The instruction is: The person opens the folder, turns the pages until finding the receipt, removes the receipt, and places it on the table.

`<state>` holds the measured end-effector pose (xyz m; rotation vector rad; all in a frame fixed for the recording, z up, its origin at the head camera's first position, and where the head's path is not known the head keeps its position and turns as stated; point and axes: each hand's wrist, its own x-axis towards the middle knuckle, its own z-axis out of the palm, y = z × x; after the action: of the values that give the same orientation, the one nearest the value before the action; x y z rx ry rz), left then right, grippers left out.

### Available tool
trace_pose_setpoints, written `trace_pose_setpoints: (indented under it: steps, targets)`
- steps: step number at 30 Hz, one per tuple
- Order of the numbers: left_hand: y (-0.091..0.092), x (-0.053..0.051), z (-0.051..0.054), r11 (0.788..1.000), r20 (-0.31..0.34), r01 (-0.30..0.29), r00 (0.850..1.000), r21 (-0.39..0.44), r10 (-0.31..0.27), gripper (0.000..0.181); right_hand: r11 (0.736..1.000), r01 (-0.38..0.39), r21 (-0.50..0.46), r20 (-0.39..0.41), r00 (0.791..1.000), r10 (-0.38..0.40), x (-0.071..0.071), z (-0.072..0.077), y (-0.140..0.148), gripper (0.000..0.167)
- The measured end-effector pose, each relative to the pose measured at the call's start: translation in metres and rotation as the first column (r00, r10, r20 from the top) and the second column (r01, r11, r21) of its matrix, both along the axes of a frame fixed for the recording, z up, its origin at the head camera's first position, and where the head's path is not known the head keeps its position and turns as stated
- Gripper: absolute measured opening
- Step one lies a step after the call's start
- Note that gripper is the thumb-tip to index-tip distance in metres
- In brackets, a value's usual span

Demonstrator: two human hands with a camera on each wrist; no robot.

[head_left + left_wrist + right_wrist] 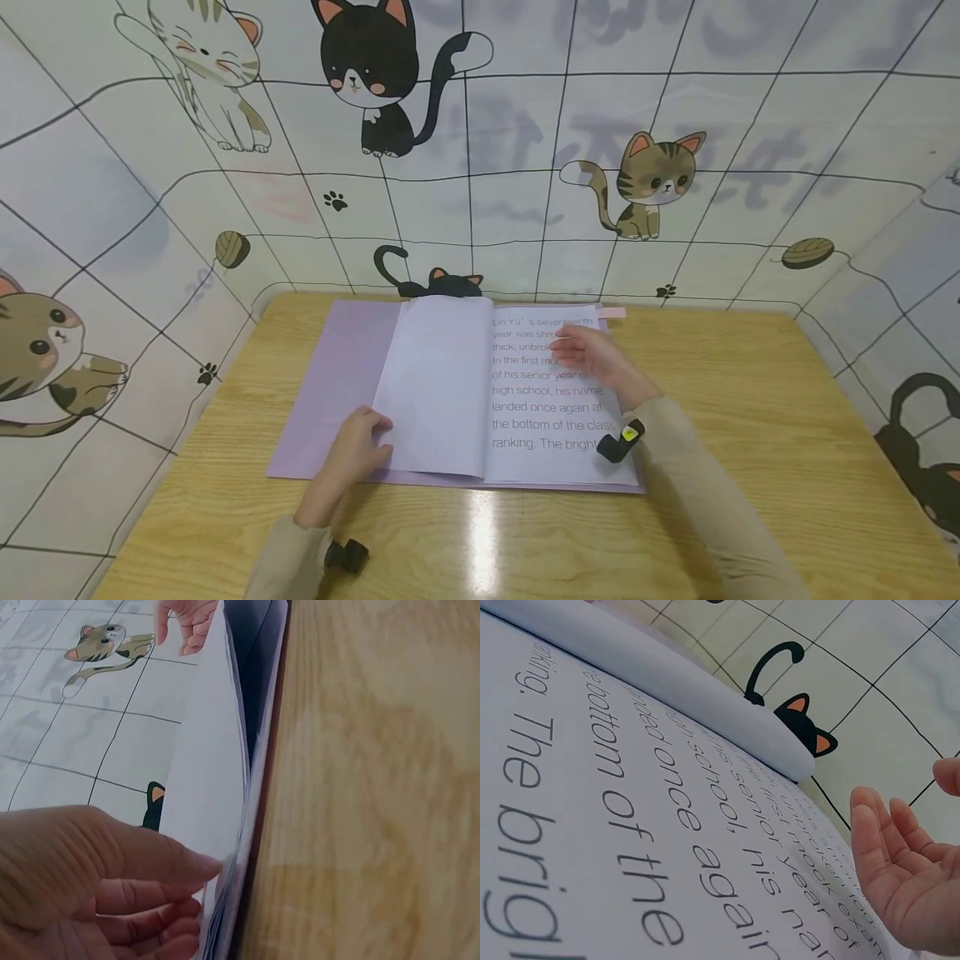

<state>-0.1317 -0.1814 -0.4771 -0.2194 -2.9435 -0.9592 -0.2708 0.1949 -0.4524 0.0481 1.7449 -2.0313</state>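
Note:
An open book (pixel 431 392) with a purple cover (pixel 330 383) lies on the table. Its left page is blank, while the right page (pixel 551 462) carries large printed text. At the left page's outer edge is my left hand (pixel 352 446). The left wrist view shows its thumb (pixel 176 859) touching the page edge, the other fingers loosely bent beside it. My right hand (pixel 596 358) is over the upper right part of the printed page, holding nothing. In the right wrist view its fingers (pixel 874 840) are relaxed and slightly bent, apart from the paper.
The book lies on a wood-grain table (pixel 720 400). Behind and at the sides stands a white grid-lined backdrop (pixel 517 208) with cartoon cats. A pink tab (pixel 611 313) sticks out at the book's top right. Dark cameras (pixel 621 442) sit on both wrists.

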Motion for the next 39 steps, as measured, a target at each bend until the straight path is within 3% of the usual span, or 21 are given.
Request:
trace_pose_setpoints:
  steps: [7, 13, 17, 22, 28, 35, 39]
  targets:
    - [-0.006, -0.004, -0.007, 0.996, 0.003, 0.055, 0.998, 0.077, -0.055, 0.029, 1.0, -0.004, 0.026, -0.019, 1.0, 0.005, -0.007, 0.001, 0.006, 0.041]
    - [-0.009, -0.007, -0.007, 0.995, 0.033, 0.051, 0.998, 0.085, -0.054, 0.032, 0.999, 0.012, 0.052, -0.025, 1.0, -0.011, -0.013, 0.005, 0.012, 0.046]
    - [-0.01, -0.008, -0.006, 0.995, 0.047, 0.048, 0.998, 0.088, -0.052, 0.035, 0.994, 0.041, 0.097, -0.026, 0.999, -0.039, -0.017, 0.007, 0.015, 0.043]
    - [-0.011, -0.008, -0.006, 0.995, 0.044, 0.055, 0.997, 0.089, -0.059, 0.035, 0.987, 0.135, 0.086, -0.005, 0.991, -0.136, -0.023, 0.004, 0.02, 0.043]
    - [-0.011, -0.008, -0.007, 0.993, 0.042, 0.059, 0.997, 0.103, -0.064, 0.035, 0.968, 0.224, 0.11, -0.005, 0.974, -0.225, -0.032, 0.0, 0.027, 0.044]
    - [-0.01, -0.008, -0.006, 0.992, 0.041, 0.06, 0.997, 0.112, -0.064, 0.034, 0.923, 0.28, 0.266, -0.075, 0.96, -0.27, -0.04, 0.0, 0.031, 0.017]
    - [-0.01, -0.008, -0.006, 0.991, 0.039, 0.058, 0.997, 0.118, -0.063, 0.034, 0.905, 0.3, 0.302, -0.072, 0.954, -0.292, -0.045, 0.002, 0.033, 0.032]
